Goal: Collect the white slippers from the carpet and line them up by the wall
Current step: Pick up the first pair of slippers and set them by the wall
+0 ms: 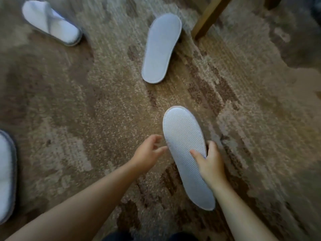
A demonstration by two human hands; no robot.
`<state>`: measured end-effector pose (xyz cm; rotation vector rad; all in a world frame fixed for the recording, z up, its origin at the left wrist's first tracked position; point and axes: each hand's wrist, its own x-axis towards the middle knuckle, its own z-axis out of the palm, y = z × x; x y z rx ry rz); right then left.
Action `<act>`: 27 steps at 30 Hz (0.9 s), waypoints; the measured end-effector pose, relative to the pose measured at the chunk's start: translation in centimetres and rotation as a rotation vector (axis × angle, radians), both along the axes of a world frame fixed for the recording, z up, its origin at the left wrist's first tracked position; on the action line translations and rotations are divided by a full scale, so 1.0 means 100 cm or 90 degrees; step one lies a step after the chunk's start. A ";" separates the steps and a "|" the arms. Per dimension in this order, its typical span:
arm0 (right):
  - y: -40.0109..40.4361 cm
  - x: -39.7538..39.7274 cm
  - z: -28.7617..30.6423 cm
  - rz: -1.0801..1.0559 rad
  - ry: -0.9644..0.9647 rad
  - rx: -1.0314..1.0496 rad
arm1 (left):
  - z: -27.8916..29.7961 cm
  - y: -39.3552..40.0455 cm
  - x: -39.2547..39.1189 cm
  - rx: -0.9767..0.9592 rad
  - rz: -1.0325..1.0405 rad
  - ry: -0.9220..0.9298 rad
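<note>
Several white slippers lie on the brown patterned carpet (86,105). The nearest slipper (182,136) shows its dotted sole upward; my right hand (211,164) grips its right edge, thumb on the sole. My left hand (149,153) hovers open just left of that slipper, fingertips close to its edge. A second sole-up slipper (161,47) lies farther ahead. A third slipper (50,21), right way up, sits at the top left. Part of a fourth slipper (6,174) shows at the left edge.
A wooden furniture leg (210,16) stands on the carpet just right of the far sole-up slipper. A dark object sits at the top right corner. No wall shows in view.
</note>
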<state>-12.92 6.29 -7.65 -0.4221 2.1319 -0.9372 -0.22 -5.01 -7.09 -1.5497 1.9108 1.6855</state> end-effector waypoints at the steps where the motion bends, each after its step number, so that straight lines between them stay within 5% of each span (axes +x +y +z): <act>1: -0.015 0.008 0.010 0.015 -0.012 -0.027 | 0.012 -0.004 0.007 0.000 0.023 -0.002; 10: -0.132 0.144 0.065 0.181 -0.160 -0.115 | 0.091 -0.066 0.182 -0.216 0.213 -0.170; 18: -0.192 0.282 0.025 0.272 -0.225 -0.071 | 0.011 -0.094 0.351 -0.287 0.393 -0.283; 27: -0.191 0.331 0.006 0.320 -0.138 -0.005 | -0.049 -0.072 0.410 -0.125 0.446 -0.376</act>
